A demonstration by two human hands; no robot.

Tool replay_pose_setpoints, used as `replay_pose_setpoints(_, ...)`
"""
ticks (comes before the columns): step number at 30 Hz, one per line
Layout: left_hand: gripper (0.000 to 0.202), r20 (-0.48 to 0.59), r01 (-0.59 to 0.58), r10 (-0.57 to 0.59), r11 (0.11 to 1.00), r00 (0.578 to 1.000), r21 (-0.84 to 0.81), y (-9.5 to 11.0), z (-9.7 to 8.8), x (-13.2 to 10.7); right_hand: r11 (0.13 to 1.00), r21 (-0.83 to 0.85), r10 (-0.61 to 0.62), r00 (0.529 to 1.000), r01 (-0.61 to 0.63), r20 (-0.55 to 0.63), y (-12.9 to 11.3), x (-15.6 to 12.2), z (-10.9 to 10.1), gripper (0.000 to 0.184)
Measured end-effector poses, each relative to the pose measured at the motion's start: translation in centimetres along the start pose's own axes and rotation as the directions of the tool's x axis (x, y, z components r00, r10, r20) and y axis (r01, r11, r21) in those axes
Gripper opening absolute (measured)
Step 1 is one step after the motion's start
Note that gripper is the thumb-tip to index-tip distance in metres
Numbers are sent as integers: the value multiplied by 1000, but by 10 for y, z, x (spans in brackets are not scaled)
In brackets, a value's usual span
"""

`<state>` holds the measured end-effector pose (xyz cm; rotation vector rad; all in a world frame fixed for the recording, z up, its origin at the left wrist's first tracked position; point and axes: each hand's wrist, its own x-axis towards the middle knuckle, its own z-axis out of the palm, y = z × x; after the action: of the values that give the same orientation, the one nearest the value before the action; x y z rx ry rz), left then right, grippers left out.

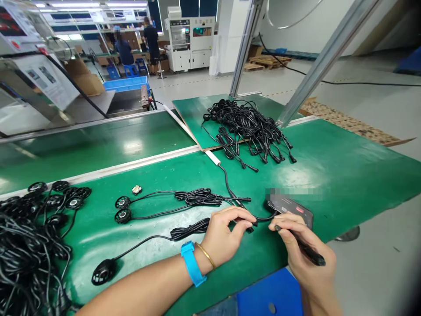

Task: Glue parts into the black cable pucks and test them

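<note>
My left hand (223, 235), with a blue wristband (193, 263) and a gold bangle, pinches a black cable connector (254, 224) between thumb and fingers. Its cable bundle (189, 229) runs left to a round black slotted part (103, 272). My right hand (311, 259) is closed around a dark pen-like stick (307, 250), one end pointing at the left hand. Two more coiled cables (199, 196) with round ends (123, 215) lie just beyond. A black lead (226, 177) from a white strip passes close to my left fingers. Behind my right hand lies a phone-like screen (304, 213).
A big heap of black cables (250, 123) sits on a board (187, 109) at the back. Another tangled pile (26, 250) fills the left side. Metal posts (243, 48) rise behind the table, a blue stool (269, 294) stands below, and two people (151, 41) are far off.
</note>
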<state>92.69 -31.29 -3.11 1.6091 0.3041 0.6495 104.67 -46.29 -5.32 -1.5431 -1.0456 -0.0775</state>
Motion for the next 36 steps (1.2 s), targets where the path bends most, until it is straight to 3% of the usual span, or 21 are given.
replay_pose_setpoints(6,13,12,20,-20,1000,1000,-10,1,-1,2,989,-132,-58,995,68,78,3,-1,0,16)
replay_pose_setpoints(15,11,43,26,-26,1000,999,-7,-2,-4,4,963,-225,-131,988,146,83,-3,8,5,11)
replay_pose_setpoints(30,16,89,-163,146,957,985,240,-7,-5,1,932,-296,-189,978,208,94,-3,6,10,16)
replay_pose_setpoints(36,17,110,-118,90,953,990,281,-9,-6,4,933,-284,-187,973,219,137,-2,11,12,10)
